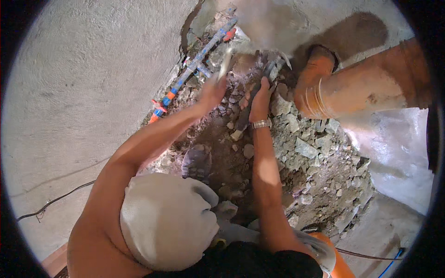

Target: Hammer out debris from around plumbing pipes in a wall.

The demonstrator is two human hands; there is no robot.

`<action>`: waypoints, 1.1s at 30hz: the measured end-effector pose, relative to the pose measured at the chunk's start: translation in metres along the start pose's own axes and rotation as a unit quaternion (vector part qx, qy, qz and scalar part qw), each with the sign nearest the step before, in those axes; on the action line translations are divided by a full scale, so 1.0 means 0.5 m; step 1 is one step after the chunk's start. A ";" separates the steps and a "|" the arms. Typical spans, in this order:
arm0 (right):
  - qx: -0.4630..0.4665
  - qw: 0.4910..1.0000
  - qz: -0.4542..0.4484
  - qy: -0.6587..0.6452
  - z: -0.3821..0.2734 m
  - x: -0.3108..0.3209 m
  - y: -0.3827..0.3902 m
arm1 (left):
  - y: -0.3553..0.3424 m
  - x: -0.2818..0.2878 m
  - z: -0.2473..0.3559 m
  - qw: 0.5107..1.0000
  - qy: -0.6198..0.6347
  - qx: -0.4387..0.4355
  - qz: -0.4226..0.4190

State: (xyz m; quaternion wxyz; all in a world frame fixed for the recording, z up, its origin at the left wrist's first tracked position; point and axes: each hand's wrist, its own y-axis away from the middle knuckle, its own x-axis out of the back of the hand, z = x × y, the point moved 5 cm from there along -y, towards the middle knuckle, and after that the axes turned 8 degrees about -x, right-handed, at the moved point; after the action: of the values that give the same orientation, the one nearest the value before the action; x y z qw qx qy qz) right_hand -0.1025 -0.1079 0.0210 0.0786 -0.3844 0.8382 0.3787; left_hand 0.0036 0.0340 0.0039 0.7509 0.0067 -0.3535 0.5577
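My left hand (214,92) is closed around the pale handle (225,64) of what looks like a hammer; motion blur hides its head. To its right, my right hand (261,99), with a metal-banded watch (261,123) at the wrist, grips a dark bar-shaped chisel (270,68). The chisel slants among broken stones and dirt, and its tip is hard to make out. Beside my left hand, a thin grey-blue pipe (197,60) with red valve handles and orange sections runs diagonally along the broken concrete edge.
A thick orange pipe (366,85) with an elbow (317,69) enters the ground on the right. Rubble (320,153) lies below it. Concrete (83,83) spreads out on the left, crossed by a black cable (65,197). My grey-clad knee (169,222) and shoe (196,163) are near.
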 end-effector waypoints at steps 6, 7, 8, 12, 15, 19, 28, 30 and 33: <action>-0.013 0.999 0.011 0.033 -0.005 -0.025 -0.009 | -0.066 -0.060 -0.010 0.874 0.315 0.301 -0.217; -0.015 0.999 0.010 0.034 -0.003 -0.026 -0.008 | -0.058 -0.058 -0.017 0.879 0.308 0.298 -0.207; -0.015 0.999 0.004 0.038 -0.002 -0.028 -0.005 | -0.039 -0.071 -0.016 0.879 0.309 0.300 -0.205; -0.012 0.999 0.004 0.052 0.001 -0.033 -0.001 | 0.015 -0.054 0.006 0.987 0.008 0.159 -0.029; 0.096 0.990 0.054 0.088 0.027 0.074 -0.099 | -0.016 -0.054 0.045 0.995 0.018 0.033 -0.095; 0.034 0.996 0.013 0.083 -0.005 -0.017 -0.044 | -0.050 -0.023 0.016 0.918 0.190 0.275 -0.216; 0.078 0.947 0.048 0.307 0.024 -0.016 -0.121 | -0.057 -0.031 0.033 0.865 0.285 0.349 -0.219; 0.024 0.982 0.018 0.186 0.029 -0.062 -0.066 | -0.048 -0.030 0.001 0.864 0.312 0.342 -0.198; 0.000 0.953 0.047 0.299 0.014 -0.054 -0.096 | -0.042 -0.051 -0.024 0.974 0.103 0.156 -0.125</action>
State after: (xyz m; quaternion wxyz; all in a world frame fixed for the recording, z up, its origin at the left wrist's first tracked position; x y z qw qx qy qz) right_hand -0.0511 -0.1069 0.0000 -0.1930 -0.4402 0.8406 0.2496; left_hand 0.0242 0.0095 -0.0107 0.8370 0.1107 -0.1794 0.5051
